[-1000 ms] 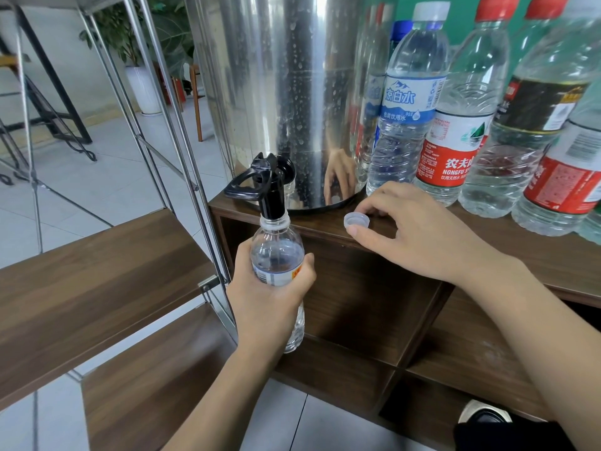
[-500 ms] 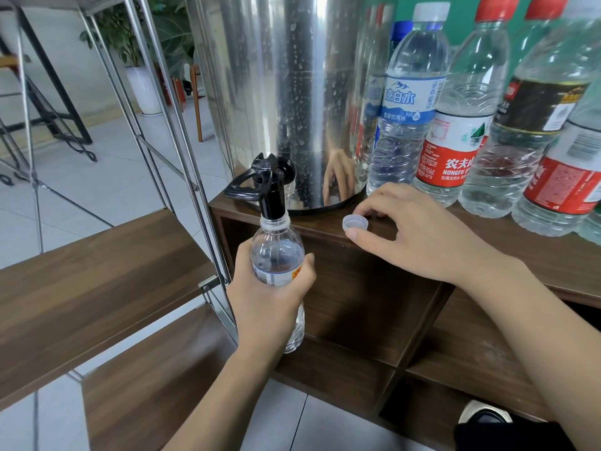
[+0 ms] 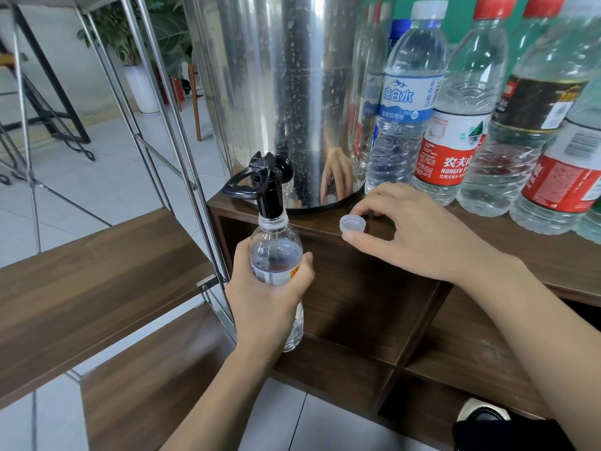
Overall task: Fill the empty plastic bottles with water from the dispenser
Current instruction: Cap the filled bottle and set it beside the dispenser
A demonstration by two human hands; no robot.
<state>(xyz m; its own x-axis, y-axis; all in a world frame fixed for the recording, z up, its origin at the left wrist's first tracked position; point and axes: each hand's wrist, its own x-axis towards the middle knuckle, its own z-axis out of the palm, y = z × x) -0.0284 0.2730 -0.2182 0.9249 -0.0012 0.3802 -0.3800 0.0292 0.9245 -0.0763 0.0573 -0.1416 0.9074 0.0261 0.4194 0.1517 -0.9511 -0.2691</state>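
- The left hand (image 3: 266, 297) grips a bottle (image 3: 276, 255), its mouth directly under the dispenser (image 3: 286, 92) tap (image 3: 268, 190).
- The right hand (image 3: 419, 236), fingers curled, pinches a white cap (image 3: 353, 223) on the cabinet (image 3: 374, 288) edge, right of the bottle.
- Capped bottles (image 3: 455, 125) stand beyond the right hand.

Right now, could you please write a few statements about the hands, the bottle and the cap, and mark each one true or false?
1. The left hand grips the open bottle with its mouth under the black tap. True.
2. The white cap is screwed onto that bottle. False: it lies on the wooden shelf top, at the fingertips of the right hand.
3. The right hand is pulling the tap lever. False: it is at the cap, away from the tap.
4. Capped bottles stand right of the steel dispenser. True.
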